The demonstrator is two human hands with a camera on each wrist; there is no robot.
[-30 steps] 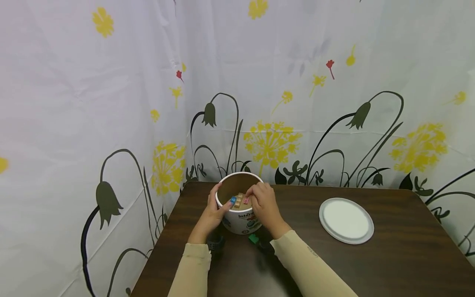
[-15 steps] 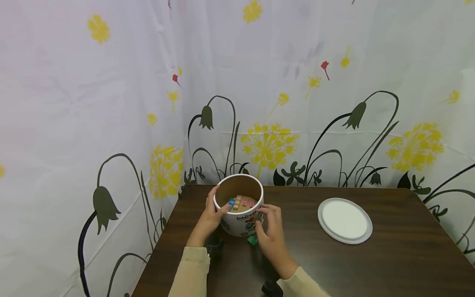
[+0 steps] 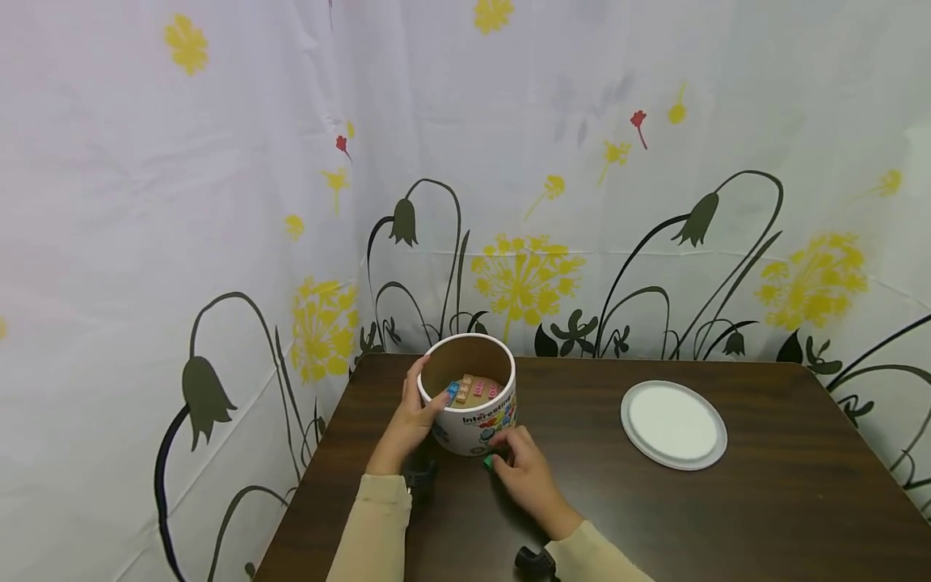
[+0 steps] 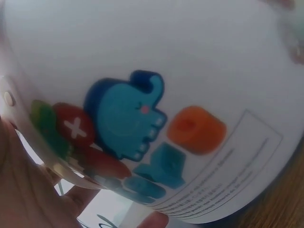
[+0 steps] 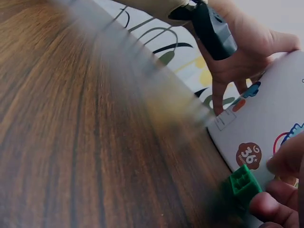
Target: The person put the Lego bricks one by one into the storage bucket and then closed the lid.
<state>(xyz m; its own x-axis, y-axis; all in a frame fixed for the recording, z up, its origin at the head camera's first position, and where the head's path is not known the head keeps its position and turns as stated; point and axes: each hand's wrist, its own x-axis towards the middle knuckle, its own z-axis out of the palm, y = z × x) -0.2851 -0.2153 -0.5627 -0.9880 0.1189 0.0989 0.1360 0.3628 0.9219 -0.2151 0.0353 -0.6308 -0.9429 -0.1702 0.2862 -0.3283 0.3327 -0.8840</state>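
Note:
A white round bucket [image 3: 465, 436] with printed toy pictures stands on the dark wooden table. My left hand [image 3: 404, 422] grips its left side, thumb over the rim by a blue toy brick [image 3: 452, 391]. Beside that brick, on the brown surface inside, lie tan bricks [image 3: 464, 388] and pink bricks [image 3: 478, 389]. In front of the bucket sits a small green toy brick [image 5: 244, 185]. My right hand [image 3: 534, 478] is down at it, thumb against or very near its side, the index finger apart from it. Fingers partly hide this brick in the head view.
A white round lid [image 3: 673, 425] lies flat on the table [image 3: 785, 485] to the right. Behind the table's far edge hangs a white curtain [image 3: 553, 121] printed with flowers. Dark wrist devices sit on both wrists, the right one [image 3: 536, 562] near the front.
My right hand left the pink brick inside the bucket, came out over the rim and moved down to the green brick. My left hand kept its hold on the bucket.

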